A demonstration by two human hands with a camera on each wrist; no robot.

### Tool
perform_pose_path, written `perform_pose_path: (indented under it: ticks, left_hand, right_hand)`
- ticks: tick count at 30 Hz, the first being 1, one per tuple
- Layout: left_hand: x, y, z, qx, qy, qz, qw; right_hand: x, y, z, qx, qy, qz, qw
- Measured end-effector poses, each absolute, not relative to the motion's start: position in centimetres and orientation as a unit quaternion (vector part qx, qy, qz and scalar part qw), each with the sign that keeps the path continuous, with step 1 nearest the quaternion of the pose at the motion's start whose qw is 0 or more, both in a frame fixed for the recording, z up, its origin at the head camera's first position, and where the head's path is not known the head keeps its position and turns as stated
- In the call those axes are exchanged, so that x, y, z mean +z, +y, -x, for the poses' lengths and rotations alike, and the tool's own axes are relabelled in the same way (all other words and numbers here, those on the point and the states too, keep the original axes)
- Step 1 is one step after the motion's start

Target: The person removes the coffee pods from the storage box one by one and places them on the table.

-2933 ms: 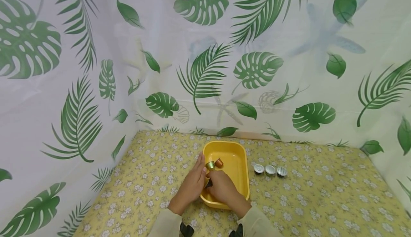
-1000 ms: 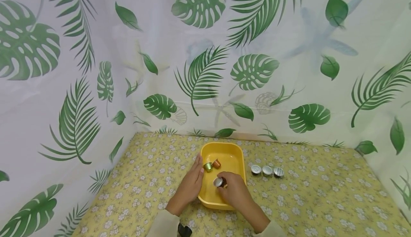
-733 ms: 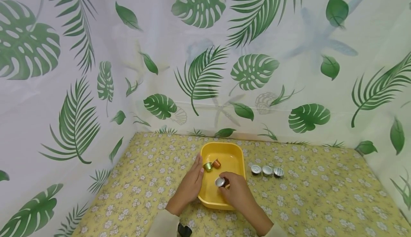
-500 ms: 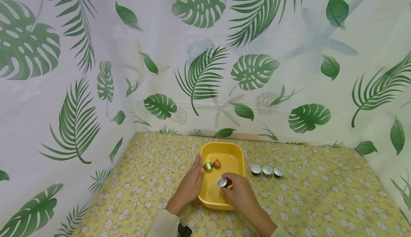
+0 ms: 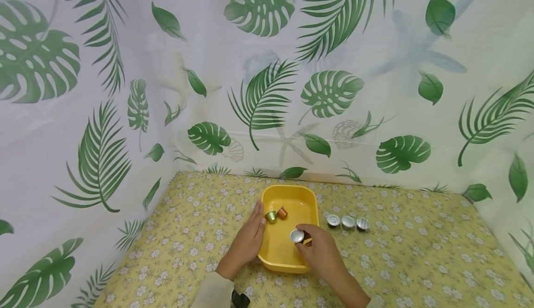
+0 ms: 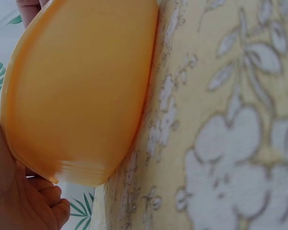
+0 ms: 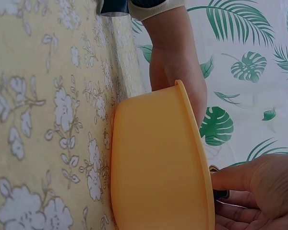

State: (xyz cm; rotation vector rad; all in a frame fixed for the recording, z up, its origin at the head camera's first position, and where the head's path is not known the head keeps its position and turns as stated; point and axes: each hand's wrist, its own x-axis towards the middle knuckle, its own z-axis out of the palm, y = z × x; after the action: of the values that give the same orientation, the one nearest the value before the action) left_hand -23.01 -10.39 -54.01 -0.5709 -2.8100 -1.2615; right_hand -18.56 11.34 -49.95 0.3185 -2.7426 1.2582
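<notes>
The fingers of the right hand (image 5: 324, 248) pinch a silver-lidded capsule (image 5: 297, 236) by its dark body, thumb on the nearer side. In the head view, with 12 o'clock at the far side, the capsule lies on its side in the grip: its lid faces up and towards 9 o'clock, and its long axis runs back to about 3 o'clock, into the fingers. It is at roughly 4 o'clock from the middle of the yellow tray (image 5: 277, 254); the right wrist view shows it just beyond the rim, at about rim height.

The left hand (image 5: 245, 239) has its fingers straight and close together, laid along the tray's 9 o'clock wall, pointing to about 1 o'clock. The tray's long axis runs from 12 to 6 o'clock.

Inside it, a green capsule (image 5: 271, 217) lies at 10 o'clock and an orange capsule (image 5: 282, 213) at 11, near each other.

Outside, on the flower-patterned tabletop (image 5: 409, 252), three capsules (image 5: 348, 222) sit lids up at the tray's 3 o'clock, in a row running 9 to 3. A leaf-printed backdrop (image 5: 359, 159) rises beyond at 12.
</notes>
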Motion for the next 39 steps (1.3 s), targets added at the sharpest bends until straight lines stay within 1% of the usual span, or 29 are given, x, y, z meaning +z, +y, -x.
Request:
perform_pose_path:
  ticks: [13, 26, 33, 39]
  left_hand:
    - [-54.2, -10.3, 23.0, -0.399, -0.899, 0.179, 0.003]
    - [-54.1, -10.2, 23.1, -0.401, -0.898, 0.181, 0.003]
    - [-53.9, -10.2, 23.1, -0.401, -0.899, 0.177, -0.002]
    - [-54.0, -10.3, 23.1, -0.407, -0.896, 0.178, -0.006]
  right_hand:
    - [-49.9, 12.4, 18.2, 0.433, -0.894, -0.091, 0.071]
    - [-49.5, 13.9, 18.2, 0.44, -0.887, -0.075, 0.116]
    - [-49.6, 14.7, 18.4, 0.452, -0.884, -0.063, 0.103]
    - [-49.8, 15.2, 18.4, 0.426, -0.892, -0.068, 0.133]
